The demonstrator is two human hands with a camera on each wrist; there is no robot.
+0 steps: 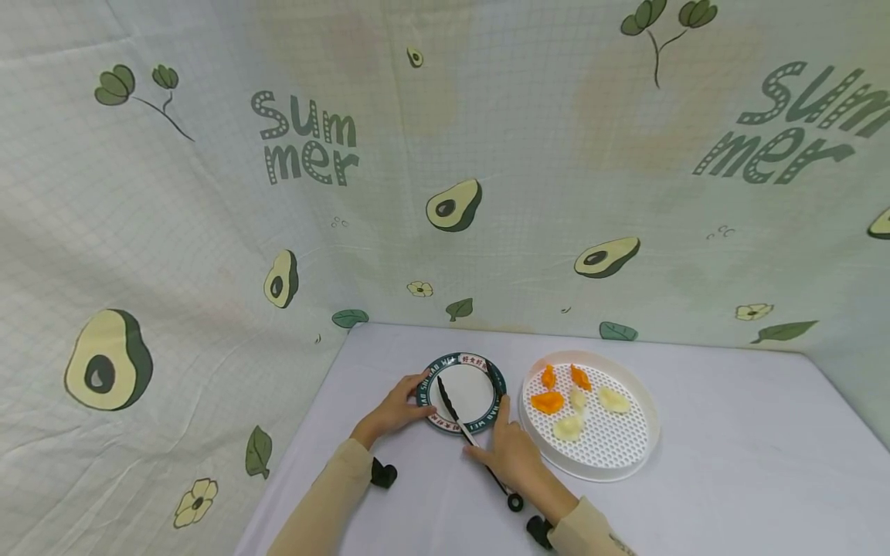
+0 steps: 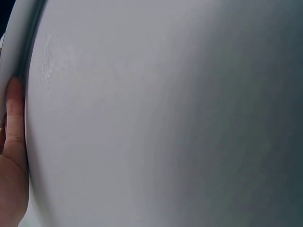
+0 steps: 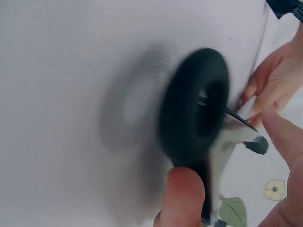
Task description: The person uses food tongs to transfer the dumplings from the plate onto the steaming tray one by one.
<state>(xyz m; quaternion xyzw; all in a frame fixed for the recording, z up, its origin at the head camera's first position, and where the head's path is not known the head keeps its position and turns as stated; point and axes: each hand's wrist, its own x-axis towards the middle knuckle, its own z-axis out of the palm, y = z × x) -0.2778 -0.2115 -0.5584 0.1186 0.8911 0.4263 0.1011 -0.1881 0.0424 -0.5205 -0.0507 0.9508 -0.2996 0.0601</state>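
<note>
In the head view a round plate [image 1: 464, 388] with a white middle and a dark green lettered rim lies on the table. My left hand [image 1: 396, 409] holds the plate's left edge, thumb over the rim. A pair of tongs [image 1: 467, 434] with black tips and a black ring end slants across the plate, its two arms spread. My right hand [image 1: 516, 454] grips the tongs, its index finger reaching the plate's right rim. Close up in the right wrist view is the tongs' black ring [image 3: 195, 111], the right thumb [image 3: 182, 196] beside it.
Right of the plate stands a round white perforated tray [image 1: 652, 425] bearing several orange pieces [image 1: 548, 401] and pale yellow pieces [image 1: 568, 428]. A patterned cloth [image 1: 514, 193] hangs behind the white table [image 1: 751, 432]. Black devices [image 1: 384, 473] sit at both wrists.
</note>
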